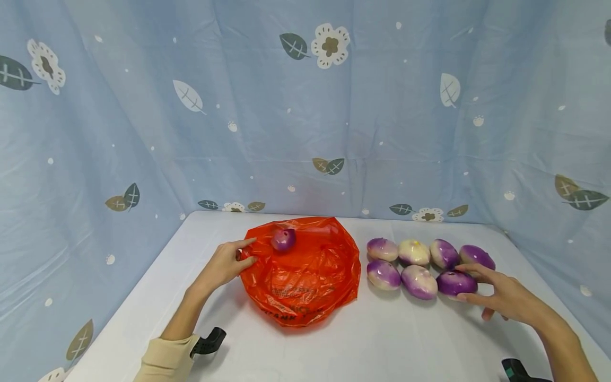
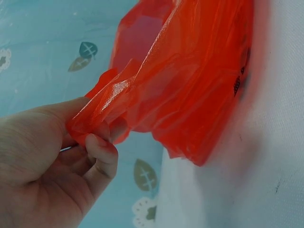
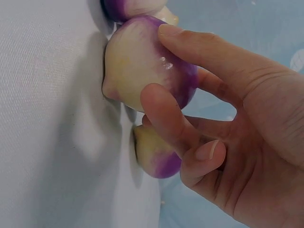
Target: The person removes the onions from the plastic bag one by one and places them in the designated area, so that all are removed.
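Observation:
A red plastic bag (image 1: 305, 270) stands spread open on the table, its mouth wide. Inside, against its far left side, lies one glossy purple bulb (image 1: 284, 240) that looks like an onion. My left hand (image 1: 229, 264) pinches the bag's left rim between thumb and fingers; in the left wrist view the thin film (image 2: 107, 102) is bunched at the fingertips. On the right, my right hand (image 1: 503, 294) has thumb and fingers about a dark purple-and-white bulb (image 1: 455, 283) at the near row's right end. The right wrist view shows that bulb's pale pointed end (image 3: 126, 71) close to the tabletop.
Several more purple-and-white bulbs (image 1: 383, 275) sit close together in two rows right of the bag. The white table (image 1: 372, 339) meets a blue patterned curtain (image 1: 267, 127) at the back and sides. A black wrist device (image 1: 209, 341) is on the left wrist.

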`<state>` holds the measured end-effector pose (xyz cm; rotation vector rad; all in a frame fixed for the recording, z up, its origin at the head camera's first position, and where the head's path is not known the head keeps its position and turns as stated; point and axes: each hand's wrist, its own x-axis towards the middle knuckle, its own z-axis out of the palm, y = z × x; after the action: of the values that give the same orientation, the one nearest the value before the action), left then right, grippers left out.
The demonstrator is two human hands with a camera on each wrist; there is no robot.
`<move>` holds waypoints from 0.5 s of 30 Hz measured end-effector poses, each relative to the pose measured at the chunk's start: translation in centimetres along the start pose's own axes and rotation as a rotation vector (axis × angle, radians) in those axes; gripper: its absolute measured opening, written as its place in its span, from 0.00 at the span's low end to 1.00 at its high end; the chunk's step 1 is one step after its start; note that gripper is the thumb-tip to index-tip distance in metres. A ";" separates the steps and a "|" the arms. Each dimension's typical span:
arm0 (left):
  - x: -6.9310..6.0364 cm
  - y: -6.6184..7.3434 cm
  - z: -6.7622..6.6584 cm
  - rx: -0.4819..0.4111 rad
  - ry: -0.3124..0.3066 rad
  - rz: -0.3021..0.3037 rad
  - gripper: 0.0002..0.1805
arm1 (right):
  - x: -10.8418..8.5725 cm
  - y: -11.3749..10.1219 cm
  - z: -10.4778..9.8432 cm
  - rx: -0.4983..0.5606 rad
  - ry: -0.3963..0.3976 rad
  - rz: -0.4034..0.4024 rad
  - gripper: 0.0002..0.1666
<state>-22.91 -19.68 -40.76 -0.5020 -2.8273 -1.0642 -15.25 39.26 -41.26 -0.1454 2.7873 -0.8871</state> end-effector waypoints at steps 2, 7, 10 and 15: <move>0.0 0.0 0.0 -0.001 0.000 -0.004 0.27 | 0.0 0.0 -0.1 -0.002 -0.006 0.003 0.43; 0.0 0.0 0.0 0.005 -0.001 -0.011 0.27 | -0.1 0.0 -0.3 -0.003 -0.018 0.029 0.45; 0.0 0.0 0.0 0.009 0.000 -0.014 0.27 | -0.2 0.0 -0.4 -0.008 -0.013 0.032 0.46; 0.0 0.0 0.0 0.005 -0.001 -0.008 0.27 | -0.3 0.1 -0.6 -0.014 0.000 0.040 0.47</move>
<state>-22.88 -19.67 -40.74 -0.4911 -2.8345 -1.0590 -15.07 39.72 -40.77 -0.0912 2.7865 -0.8575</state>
